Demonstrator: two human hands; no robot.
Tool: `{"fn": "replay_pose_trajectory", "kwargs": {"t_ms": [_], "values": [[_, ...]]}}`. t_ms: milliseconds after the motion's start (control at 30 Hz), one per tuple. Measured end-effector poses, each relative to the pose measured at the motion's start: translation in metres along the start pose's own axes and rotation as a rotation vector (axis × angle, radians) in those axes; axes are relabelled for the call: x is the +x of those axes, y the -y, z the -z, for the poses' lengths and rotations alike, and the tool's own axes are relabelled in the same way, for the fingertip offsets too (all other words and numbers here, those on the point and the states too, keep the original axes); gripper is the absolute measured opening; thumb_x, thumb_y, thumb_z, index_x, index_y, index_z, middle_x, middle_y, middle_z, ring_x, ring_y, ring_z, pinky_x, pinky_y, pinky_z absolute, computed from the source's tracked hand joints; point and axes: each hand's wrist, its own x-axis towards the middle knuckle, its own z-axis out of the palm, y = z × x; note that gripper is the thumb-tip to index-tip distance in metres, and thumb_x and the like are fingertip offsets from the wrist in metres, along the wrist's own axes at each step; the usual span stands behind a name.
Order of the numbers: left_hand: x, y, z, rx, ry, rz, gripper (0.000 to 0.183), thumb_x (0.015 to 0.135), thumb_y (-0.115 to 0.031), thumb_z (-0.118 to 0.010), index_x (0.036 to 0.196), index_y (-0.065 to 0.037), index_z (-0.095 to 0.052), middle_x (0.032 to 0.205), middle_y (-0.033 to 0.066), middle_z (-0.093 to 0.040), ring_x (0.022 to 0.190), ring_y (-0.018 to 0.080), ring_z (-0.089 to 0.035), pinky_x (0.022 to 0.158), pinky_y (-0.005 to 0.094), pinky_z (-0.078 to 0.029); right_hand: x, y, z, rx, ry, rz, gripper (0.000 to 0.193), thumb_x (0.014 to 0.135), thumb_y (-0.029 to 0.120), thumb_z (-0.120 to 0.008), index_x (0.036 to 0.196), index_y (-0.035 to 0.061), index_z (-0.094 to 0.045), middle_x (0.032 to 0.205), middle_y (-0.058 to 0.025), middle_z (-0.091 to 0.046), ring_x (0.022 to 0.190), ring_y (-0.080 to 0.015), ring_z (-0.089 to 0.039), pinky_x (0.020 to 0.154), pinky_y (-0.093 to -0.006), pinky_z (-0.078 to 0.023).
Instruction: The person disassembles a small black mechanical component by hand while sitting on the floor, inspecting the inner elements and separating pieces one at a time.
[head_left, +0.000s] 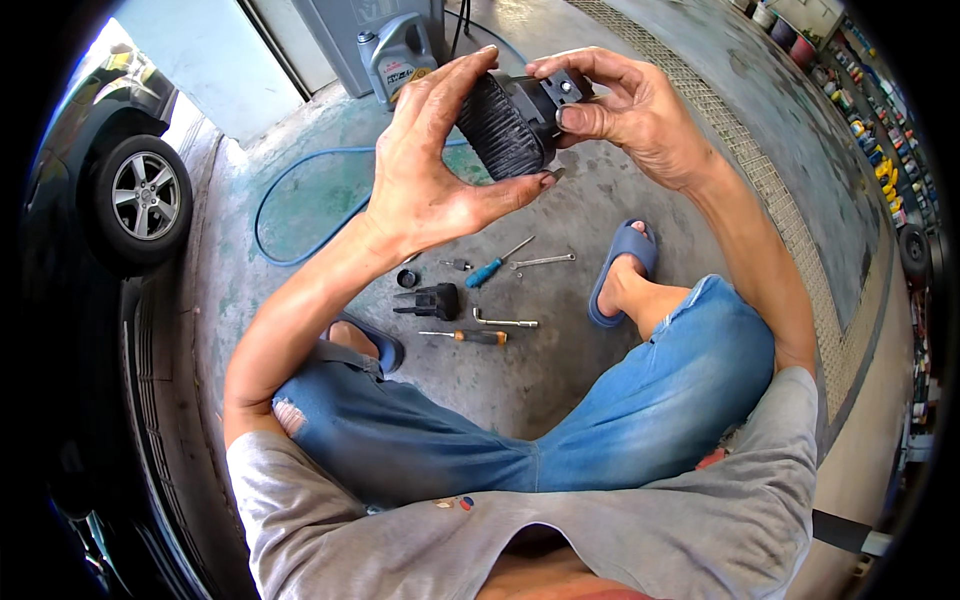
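Note:
I hold a black part with a ribbed, rounded body and a bracket-like plastic end up in front of me, above the floor. My left hand is closed around the ribbed body, fingers over its top and thumb beneath. At the bracket end, my right hand pinches it between thumb and fingers. Below, on the concrete, lie a blue-handled screwdriver, an orange-handled screwdriver, a combination wrench and an L-shaped socket wrench. Beside them are a black plastic piece with prongs and a small black round cap.
A grey jug stands by a grey cabinet ahead. A blue hose curves over the floor. At left is a dark car with its wheel. To the right run a floor grating and crowded shelves.

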Motion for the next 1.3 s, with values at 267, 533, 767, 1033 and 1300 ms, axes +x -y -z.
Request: {"fn": "replay_pose_trajectory", "kwargs": {"t_ms": [267,533,767,1033,1300], "values": [[-0.004,-0.003,0.003,0.028,-0.048,-0.022,0.1,0.06,-0.026,-0.099,0.144,-0.001,-0.05,0.131,0.0149,-0.061,0.116,0.0248,-0.062,0.099,0.0364,-0.05,0.005,-0.013,0.0,-0.04,0.09,0.092,0.053,0.088,0.024,-0.079,0.132,0.0039,-0.056,0.138,-0.011,-0.058,0.127,-0.0218,-0.056,0.1,-0.0406,-0.057],[0.001,-0.005,0.011,0.003,-0.063,-0.198,0.101,0.061,-0.024,-0.095,0.143,0.003,-0.044,0.129,0.0218,-0.054,0.116,0.0323,-0.057,0.097,0.0398,-0.049,0.002,-0.01,0.001,-0.024,0.089,0.009,0.059,0.087,0.033,-0.079,0.134,0.0063,-0.055,0.136,-0.0097,-0.059,0.125,-0.0203,-0.057,0.097,-0.0386,-0.058],[0.002,-0.002,0.008,-0.036,-0.065,-0.235,0.105,0.061,-0.024,-0.096,0.145,0.003,-0.039,0.133,0.0217,-0.048,0.119,0.032,-0.053,0.098,0.0402,-0.048,0.003,0.006,-0.017,0.027,-0.02,0.03,0.039,0.091,0.018,-0.074,0.124,0.0007,-0.063,0.111,-0.0078,-0.069,0.101,-0.02,-0.067,0.085,-0.0354,-0.058],[-0.004,-0.008,0.008,-0.02,-0.001,-0.106,0.104,0.062,-0.03,-0.097,0.146,-0.001,-0.041,0.131,0.0216,-0.049,0.12,0.0332,-0.053,0.099,0.0421,-0.048,0.005,-0.02,0.003,0.067,0.132,-0.06,0.055,0.09,0.027,-0.077,0.135,0.0036,-0.056,0.131,-0.0093,-0.063,0.118,-0.0183,-0.062,0.098,-0.0371,-0.056],[-0.003,-0.005,0.01,0.021,-0.012,-0.102,0.102,0.054,-0.046,-0.097,0.14,-0.011,-0.055,0.127,0.0137,-0.059,0.116,0.0312,-0.06,0.096,0.0412,-0.053,0.007,-0.016,0.009,0.085,0.156,-0.055,0.05,0.093,0.024,-0.074,0.135,0.0035,-0.057,0.13,-0.0086,-0.064,0.117,-0.0178,-0.063,0.099,-0.0373,-0.055]]}}
